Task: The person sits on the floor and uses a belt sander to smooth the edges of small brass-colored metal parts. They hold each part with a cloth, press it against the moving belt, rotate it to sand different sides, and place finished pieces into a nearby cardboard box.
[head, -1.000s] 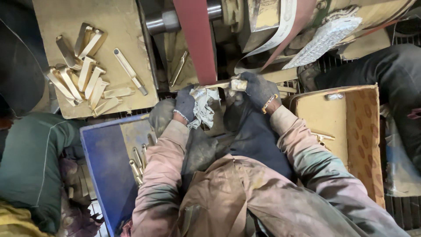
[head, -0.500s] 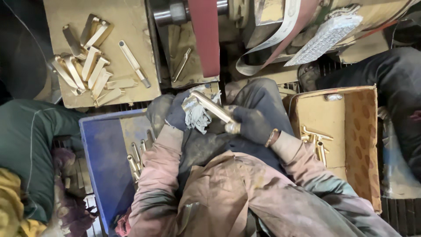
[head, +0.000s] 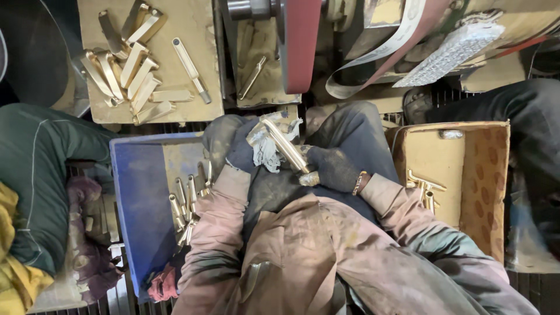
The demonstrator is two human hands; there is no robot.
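Observation:
A long brass handle piece (head: 284,146) lies slanted across my lap, held at both ends. My right hand (head: 331,168), in a dark glove, grips its lower end. My left hand (head: 244,150), also gloved, holds the upper end together with a frayed white rag (head: 268,153). Both hands sit just below the red sanding belt (head: 302,46) of the machine in front of me.
A blue tray (head: 140,198) at my left holds several brass pieces (head: 185,205). A board (head: 198,23) at top left carries more brass parts. A cardboard box (head: 484,186) at my right holds a few pieces. Another person's green sleeve (head: 41,175) is at far left; a dark trouser leg (head: 531,128) at right.
My hands have drawn the brass piece back from the belt down to my lap. It now lies slanted, and the rag is wrapped against its upper end.

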